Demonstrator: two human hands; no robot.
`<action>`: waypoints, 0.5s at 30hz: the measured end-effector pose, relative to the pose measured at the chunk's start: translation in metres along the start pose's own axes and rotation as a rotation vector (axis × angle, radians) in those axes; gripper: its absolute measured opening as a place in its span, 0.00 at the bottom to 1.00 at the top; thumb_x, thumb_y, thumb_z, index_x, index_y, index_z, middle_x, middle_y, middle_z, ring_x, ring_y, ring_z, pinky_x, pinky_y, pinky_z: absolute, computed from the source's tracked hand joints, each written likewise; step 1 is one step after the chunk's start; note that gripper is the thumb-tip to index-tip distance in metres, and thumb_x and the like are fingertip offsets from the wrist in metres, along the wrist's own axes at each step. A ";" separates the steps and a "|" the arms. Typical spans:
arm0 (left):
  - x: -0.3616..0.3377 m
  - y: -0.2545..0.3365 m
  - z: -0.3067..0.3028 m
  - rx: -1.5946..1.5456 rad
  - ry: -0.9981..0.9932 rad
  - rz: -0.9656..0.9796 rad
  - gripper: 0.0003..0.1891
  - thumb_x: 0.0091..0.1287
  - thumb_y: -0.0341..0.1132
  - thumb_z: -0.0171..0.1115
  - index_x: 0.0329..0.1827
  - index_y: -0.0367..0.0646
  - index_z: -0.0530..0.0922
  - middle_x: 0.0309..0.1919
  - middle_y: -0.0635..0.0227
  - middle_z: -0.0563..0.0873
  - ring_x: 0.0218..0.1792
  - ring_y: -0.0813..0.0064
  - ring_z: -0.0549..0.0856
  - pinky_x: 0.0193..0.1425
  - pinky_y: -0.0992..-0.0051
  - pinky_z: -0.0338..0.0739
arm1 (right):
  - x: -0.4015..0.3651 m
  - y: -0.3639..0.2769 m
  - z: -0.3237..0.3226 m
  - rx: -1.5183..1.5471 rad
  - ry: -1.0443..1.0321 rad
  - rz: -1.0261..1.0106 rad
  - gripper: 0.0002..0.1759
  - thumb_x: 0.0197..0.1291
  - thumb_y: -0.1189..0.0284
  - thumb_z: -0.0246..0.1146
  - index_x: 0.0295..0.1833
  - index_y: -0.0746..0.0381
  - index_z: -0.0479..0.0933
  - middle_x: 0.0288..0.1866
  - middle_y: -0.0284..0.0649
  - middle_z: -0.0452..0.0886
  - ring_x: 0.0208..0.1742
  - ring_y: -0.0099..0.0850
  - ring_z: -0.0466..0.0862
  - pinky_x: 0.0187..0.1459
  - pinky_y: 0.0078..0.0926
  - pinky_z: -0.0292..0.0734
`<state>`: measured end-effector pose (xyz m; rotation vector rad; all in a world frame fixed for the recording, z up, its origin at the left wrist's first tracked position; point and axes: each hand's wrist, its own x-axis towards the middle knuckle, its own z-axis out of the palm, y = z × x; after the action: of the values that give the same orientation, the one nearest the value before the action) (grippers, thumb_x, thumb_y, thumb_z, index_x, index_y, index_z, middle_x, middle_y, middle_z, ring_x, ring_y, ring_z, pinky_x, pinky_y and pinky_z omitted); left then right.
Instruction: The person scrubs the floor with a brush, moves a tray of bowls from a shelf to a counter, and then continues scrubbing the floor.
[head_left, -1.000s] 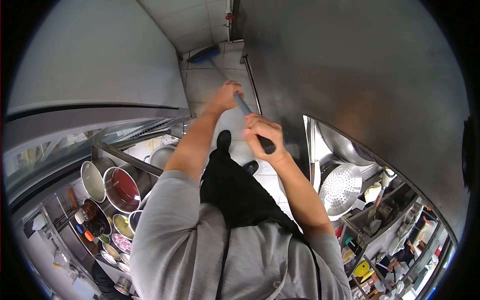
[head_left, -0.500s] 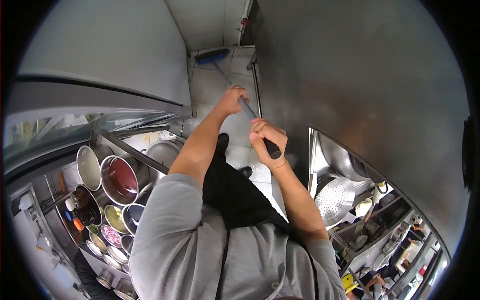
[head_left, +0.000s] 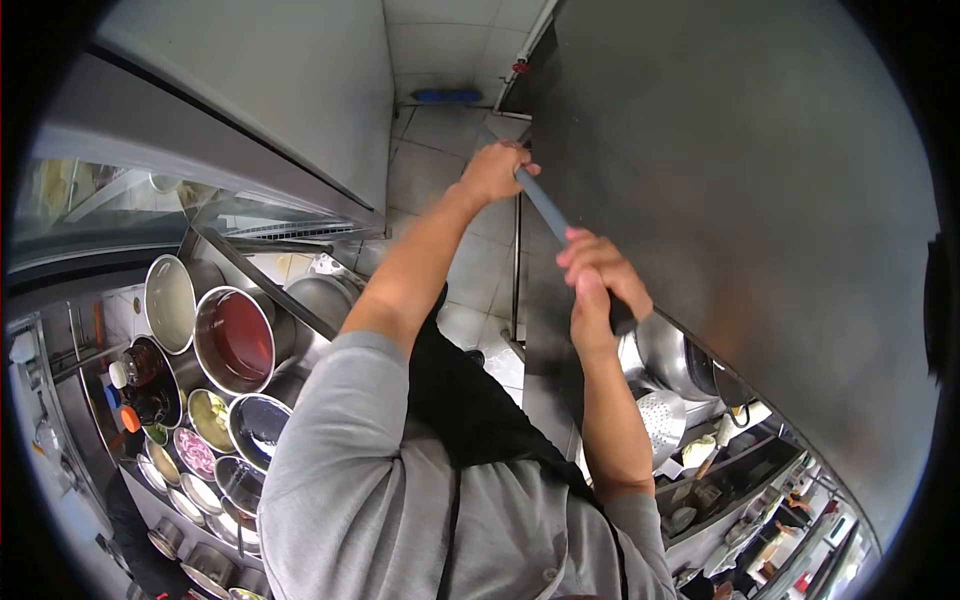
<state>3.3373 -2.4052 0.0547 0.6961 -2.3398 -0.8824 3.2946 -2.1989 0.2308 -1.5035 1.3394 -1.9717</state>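
A grey broom handle (head_left: 545,210) runs diagonally between both hands. My left hand (head_left: 495,172) is wrapped round its middle part, farther from me. Near the dark end of the handle, my right hand (head_left: 605,280) grips it, closer to my body and to the right. The blue broom head (head_left: 447,97) is at the far end of the tiled floor (head_left: 430,165), beside the white tiled wall. Part of the shaft between my left hand and the head is blurred.
A large metal panel (head_left: 720,180) stands close on the right, and a grey cabinet (head_left: 270,90) on the left. Pots, one with red liquid (head_left: 240,342), and food containers are at lower left. A perforated metal bowl (head_left: 662,425) lies at right.
Both hands have moved right, the left also slightly away from me, still holding the handle. The broom head has shifted slightly right and farther toward the wall. The view has turned a little.
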 end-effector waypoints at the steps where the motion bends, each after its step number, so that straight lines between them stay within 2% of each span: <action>1: -0.006 -0.002 0.000 -0.006 0.004 -0.022 0.12 0.63 0.40 0.69 0.31 0.40 0.84 0.36 0.55 0.88 0.46 0.50 0.85 0.51 0.53 0.80 | -0.006 -0.004 0.002 0.011 -0.019 -0.019 0.12 0.62 0.78 0.65 0.27 0.66 0.72 0.29 0.44 0.81 0.35 0.37 0.85 0.56 0.53 0.81; 3: -0.016 -0.015 0.009 -0.023 0.008 -0.050 0.10 0.64 0.41 0.69 0.34 0.43 0.86 0.39 0.57 0.88 0.52 0.54 0.85 0.53 0.53 0.81 | -0.020 0.015 0.010 -0.008 -0.016 -0.033 0.12 0.61 0.77 0.65 0.26 0.64 0.71 0.27 0.43 0.80 0.34 0.36 0.84 0.56 0.53 0.81; 5: -0.038 -0.058 0.040 -0.011 -0.011 -0.118 0.11 0.64 0.41 0.68 0.34 0.41 0.85 0.39 0.57 0.88 0.53 0.54 0.85 0.54 0.53 0.81 | -0.033 0.046 0.016 -0.083 -0.096 0.035 0.13 0.61 0.78 0.66 0.26 0.64 0.70 0.27 0.41 0.79 0.34 0.37 0.84 0.56 0.52 0.81; 7: -0.041 -0.070 0.045 0.005 -0.013 -0.136 0.11 0.64 0.40 0.68 0.34 0.40 0.84 0.41 0.55 0.88 0.53 0.52 0.84 0.55 0.54 0.80 | -0.031 0.053 0.021 -0.096 -0.089 0.077 0.12 0.60 0.79 0.66 0.26 0.65 0.71 0.27 0.42 0.79 0.33 0.37 0.84 0.56 0.52 0.81; 10: -0.020 -0.021 0.018 -0.057 0.013 -0.083 0.10 0.66 0.36 0.66 0.32 0.39 0.82 0.38 0.55 0.87 0.48 0.49 0.84 0.55 0.51 0.78 | -0.016 0.021 0.011 -0.076 -0.019 0.065 0.13 0.61 0.78 0.66 0.26 0.65 0.71 0.27 0.42 0.79 0.34 0.38 0.84 0.56 0.53 0.80; 12: 0.001 0.007 0.013 -0.048 -0.009 -0.016 0.08 0.66 0.36 0.66 0.34 0.40 0.84 0.39 0.55 0.88 0.50 0.49 0.84 0.56 0.51 0.78 | -0.014 0.006 -0.002 -0.047 0.022 0.000 0.15 0.65 0.73 0.65 0.28 0.65 0.70 0.29 0.43 0.81 0.34 0.40 0.85 0.55 0.56 0.80; 15: 0.001 -0.009 0.028 -0.028 -0.066 0.049 0.08 0.65 0.36 0.67 0.35 0.40 0.84 0.41 0.56 0.88 0.50 0.50 0.84 0.55 0.53 0.79 | -0.026 0.020 -0.007 -0.047 0.092 -0.005 0.14 0.66 0.73 0.65 0.28 0.64 0.70 0.29 0.43 0.81 0.35 0.39 0.85 0.55 0.56 0.80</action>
<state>3.3214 -2.3997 0.0307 0.6042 -2.3872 -0.9277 3.2935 -2.1871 0.1994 -1.4540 1.4297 -2.0492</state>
